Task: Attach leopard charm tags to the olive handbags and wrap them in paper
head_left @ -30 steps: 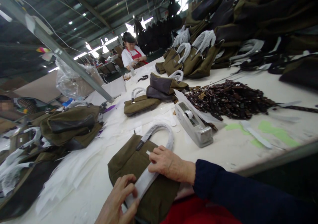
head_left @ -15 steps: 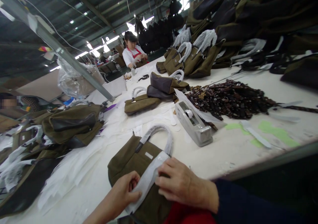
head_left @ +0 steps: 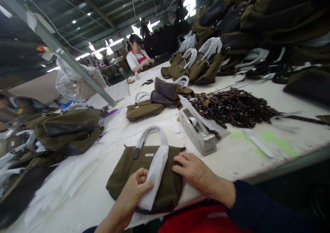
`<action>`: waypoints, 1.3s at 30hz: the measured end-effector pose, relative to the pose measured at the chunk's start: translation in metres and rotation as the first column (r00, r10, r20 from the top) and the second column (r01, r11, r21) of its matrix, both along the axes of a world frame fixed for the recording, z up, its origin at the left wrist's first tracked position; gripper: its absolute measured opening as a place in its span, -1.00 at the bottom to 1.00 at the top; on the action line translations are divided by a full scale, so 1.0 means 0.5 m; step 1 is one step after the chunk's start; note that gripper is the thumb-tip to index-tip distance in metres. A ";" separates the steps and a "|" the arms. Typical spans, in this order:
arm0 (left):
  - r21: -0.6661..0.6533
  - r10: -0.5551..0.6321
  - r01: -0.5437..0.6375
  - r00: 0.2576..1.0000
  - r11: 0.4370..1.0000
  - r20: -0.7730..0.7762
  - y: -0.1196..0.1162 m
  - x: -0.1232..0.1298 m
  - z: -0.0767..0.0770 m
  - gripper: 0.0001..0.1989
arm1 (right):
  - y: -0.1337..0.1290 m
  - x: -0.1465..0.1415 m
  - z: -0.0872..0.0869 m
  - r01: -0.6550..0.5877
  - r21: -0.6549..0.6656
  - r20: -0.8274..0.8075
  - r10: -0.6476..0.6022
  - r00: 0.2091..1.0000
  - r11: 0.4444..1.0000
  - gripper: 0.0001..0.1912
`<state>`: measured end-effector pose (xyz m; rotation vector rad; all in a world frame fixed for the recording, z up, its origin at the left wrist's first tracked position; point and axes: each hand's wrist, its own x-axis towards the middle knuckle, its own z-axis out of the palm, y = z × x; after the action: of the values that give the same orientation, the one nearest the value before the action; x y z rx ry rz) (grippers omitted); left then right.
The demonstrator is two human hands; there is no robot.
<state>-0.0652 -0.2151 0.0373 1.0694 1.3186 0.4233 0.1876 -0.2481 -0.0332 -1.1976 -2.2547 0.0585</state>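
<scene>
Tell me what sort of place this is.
Most likely a handbag factory workroom: an olive canvas handbag lies on a long white worktable, more such bags are piled behind it, and a heap of small dark bag parts sits nearby. A co-worker in a red apron works further along.

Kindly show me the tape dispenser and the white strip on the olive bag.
Tape dispenser [head_left: 198, 134]: head view, on its metal body.
White strip [head_left: 154, 178]: head view, on its middle.
Olive bag [head_left: 170, 184]: head view, on its front panel.
</scene>
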 end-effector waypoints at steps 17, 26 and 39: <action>-0.033 0.073 -0.068 0.984 0.997 0.162 -0.023 -0.009 -0.031 -0.46 | 0.040 0.213 0.085 0.409 -0.487 -0.396 -0.613 0.684 0.772 -0.72; -0.054 0.083 -0.073 0.971 0.996 0.225 -0.021 -0.017 -0.046 -0.44 | 0.012 0.177 0.115 0.357 -0.536 -0.601 -0.643 0.474 0.765 -0.72; -0.071 0.117 -0.105 0.974 0.992 0.196 -0.032 -0.005 0.004 -0.48 | -0.072 0.129 0.008 -0.158 -0.737 -0.658 -0.751 -0.049 0.657 -0.58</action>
<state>-0.0679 -0.2310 0.0392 0.8814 1.2072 0.5569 0.2523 -0.2841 -0.0295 -1.2954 -0.4507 1.2245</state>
